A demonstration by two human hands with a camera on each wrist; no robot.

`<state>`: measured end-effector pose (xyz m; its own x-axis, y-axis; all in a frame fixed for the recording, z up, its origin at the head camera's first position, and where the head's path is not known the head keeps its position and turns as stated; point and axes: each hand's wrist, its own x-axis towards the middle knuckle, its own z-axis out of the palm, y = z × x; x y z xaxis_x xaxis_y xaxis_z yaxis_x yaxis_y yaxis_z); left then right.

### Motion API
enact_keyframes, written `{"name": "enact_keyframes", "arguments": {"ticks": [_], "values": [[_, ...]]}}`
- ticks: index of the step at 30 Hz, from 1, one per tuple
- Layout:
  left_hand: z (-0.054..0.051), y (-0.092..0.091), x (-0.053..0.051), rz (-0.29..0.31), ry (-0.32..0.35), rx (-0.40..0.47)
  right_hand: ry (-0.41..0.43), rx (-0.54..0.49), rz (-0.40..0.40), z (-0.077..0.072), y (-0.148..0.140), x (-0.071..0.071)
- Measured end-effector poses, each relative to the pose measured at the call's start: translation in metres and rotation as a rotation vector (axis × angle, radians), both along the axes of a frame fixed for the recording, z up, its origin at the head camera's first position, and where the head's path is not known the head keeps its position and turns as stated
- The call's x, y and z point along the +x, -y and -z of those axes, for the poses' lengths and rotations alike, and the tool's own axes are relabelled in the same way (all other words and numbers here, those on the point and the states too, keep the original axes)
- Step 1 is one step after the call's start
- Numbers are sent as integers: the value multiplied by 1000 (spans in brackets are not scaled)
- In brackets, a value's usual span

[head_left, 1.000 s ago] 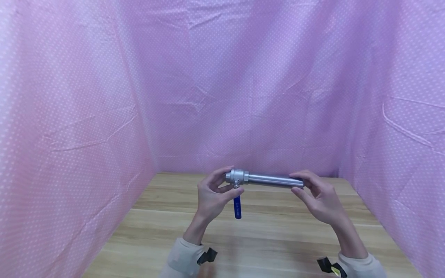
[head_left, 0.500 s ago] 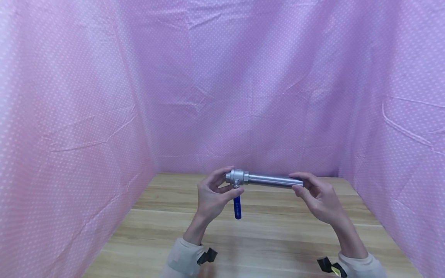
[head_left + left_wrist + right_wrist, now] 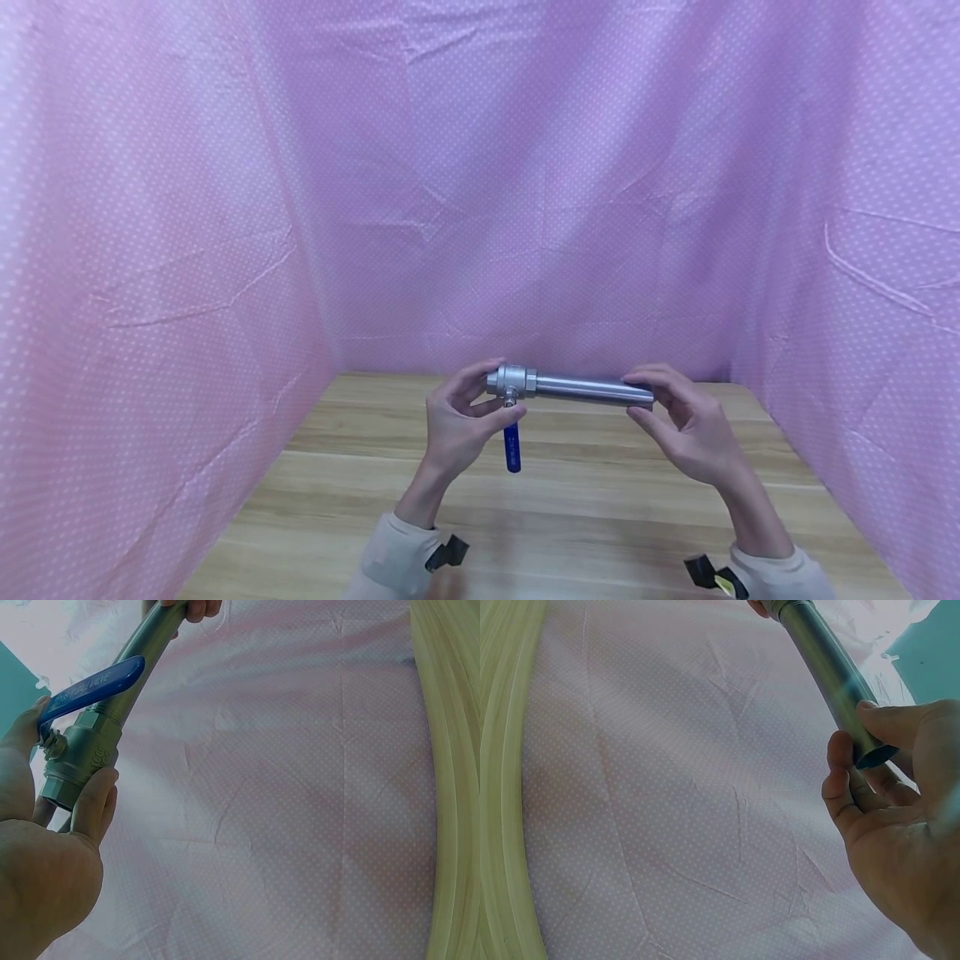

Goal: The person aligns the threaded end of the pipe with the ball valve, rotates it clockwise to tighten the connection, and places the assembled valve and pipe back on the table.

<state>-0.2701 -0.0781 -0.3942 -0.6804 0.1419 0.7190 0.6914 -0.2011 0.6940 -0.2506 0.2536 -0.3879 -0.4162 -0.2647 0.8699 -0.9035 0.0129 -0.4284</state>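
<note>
A steel ball valve [image 3: 514, 381] with a blue lever handle [image 3: 512, 450] is joined to a straight metal pipe [image 3: 585, 389], held level above the table. My left hand [image 3: 459, 421] grips the valve body, its thumb by the base of the lever. The left wrist view shows the valve [image 3: 82, 754] from below, with fingers curled round its free end and the lever [image 3: 97, 688] lying along the pipe's side. At the pipe's other end, my right hand [image 3: 693, 429] pinches it between thumb and fingers. The pipe's open end [image 3: 876, 756] shows in the right wrist view.
Below the hands lies a wood-grain table [image 3: 555, 517]. Pink dotted cloth [image 3: 540, 183] hangs behind it and on both sides. Black straps with small mounts [image 3: 448, 552] sit on both sleeved wrists.
The right thumb and fingers have shifted slightly on the pipe's end, drawing in and then spreading a little. The left hand and the valve stay where they were.
</note>
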Motion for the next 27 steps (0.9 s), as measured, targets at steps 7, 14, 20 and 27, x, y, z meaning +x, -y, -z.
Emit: {"name": "enact_keyframes", "arguments": {"ticks": [7, 14, 20, 27], "values": [[1, 1, 0, -3, -4, -2, -7, -9, -12, 0, 1, 0], [1, 1, -1, -8, -10, -4, -22, -1, -9, -1, 1, -1], [0, 1, 0, -7, -12, -5, -17, 17, 24, 1, 0, 0], [0, 1, -1, -6, -2, -5, 45, 91, 165, 2, -3, 4]]}}
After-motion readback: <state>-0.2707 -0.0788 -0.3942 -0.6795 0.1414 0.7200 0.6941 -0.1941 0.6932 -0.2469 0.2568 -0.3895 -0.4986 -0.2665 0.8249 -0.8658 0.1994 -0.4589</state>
